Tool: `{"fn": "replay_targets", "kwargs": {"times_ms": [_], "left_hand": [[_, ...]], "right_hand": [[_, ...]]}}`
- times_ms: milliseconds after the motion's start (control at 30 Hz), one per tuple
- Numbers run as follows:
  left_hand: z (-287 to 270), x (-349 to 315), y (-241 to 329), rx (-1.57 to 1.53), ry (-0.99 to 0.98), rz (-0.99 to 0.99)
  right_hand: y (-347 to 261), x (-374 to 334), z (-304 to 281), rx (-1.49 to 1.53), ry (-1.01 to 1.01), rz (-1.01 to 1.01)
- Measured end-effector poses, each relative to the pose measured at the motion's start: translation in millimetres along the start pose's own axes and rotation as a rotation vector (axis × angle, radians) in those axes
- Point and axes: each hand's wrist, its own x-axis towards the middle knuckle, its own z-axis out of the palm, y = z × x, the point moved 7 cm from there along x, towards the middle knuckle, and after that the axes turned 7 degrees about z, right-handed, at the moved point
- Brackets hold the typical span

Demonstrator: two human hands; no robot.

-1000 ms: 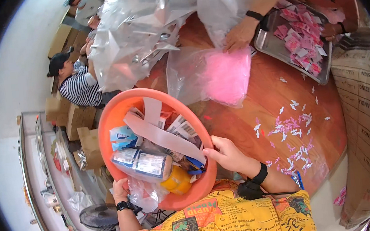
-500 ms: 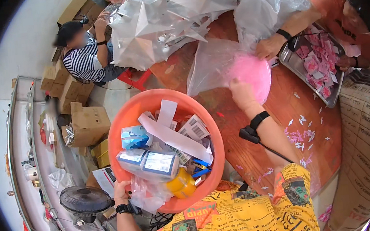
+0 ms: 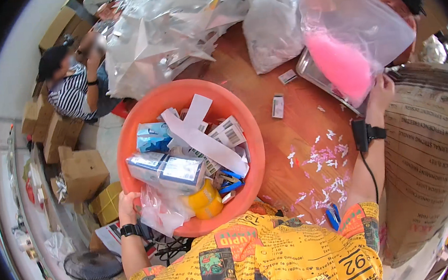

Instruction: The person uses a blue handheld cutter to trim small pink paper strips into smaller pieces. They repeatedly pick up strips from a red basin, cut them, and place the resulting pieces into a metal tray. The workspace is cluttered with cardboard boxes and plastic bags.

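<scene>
My left hand [image 3: 129, 207] is closed on the left rim of a round orange plastic basin [image 3: 258, 153]. In the basin are paper strips [image 3: 202, 134], a plastic-wrapped package [image 3: 176, 171], a yellow roll [image 3: 205, 200], a blue-handled tool [image 3: 232, 181] and crumpled clear film [image 3: 163, 208]. At the right, my right hand [image 3: 382, 92] pinches the edge of a large clear plastic bag [image 3: 363, 18] with bright pink material [image 3: 338, 67] inside. The bag is lifted over a metal tray [image 3: 309, 75] and mostly covers it.
White and pink small pieces [image 3: 325, 154] lie scattered on the reddish table [image 3: 273, 151], with two small labelled cards [image 3: 278, 106] and a blue tool [image 3: 333, 217]. Silver star shapes [image 3: 145, 50] and a white bag [image 3: 272, 27] stand behind. A tall brown sack [image 3: 425, 158] is at right. Two people work opposite.
My right hand and the pink-filled bag have moved right, from the table to over the tray. The two cards and the blue tool have come into sight. My left hand stays on the basin rim.
</scene>
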Motion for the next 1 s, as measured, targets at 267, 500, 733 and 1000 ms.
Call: {"fn": "replay_targets", "kwargs": {"times_ms": [267,500,733,1000], "left_hand": [[14.8,79.3,25.8,-0.127,-0.234,0.136],[26.3,97.0,34.5,-0.164,-0.268,0.117],[27.0,107.3,27.1,-0.202,-0.279,0.093],[37.5,109.8,51.1,-0.141,-0.195,0.021]], "right_hand": [[12.2,-161.8,-5.5,-0.234,-0.499,0.140],[-35.2,-250.6,90.7,-0.696,-0.809,-0.036],[-10.9,-263.7,117.5,-0.682,-0.865,-0.023],[-25.5,-231.0,44.8,-0.338,-0.647,-0.144]]}}
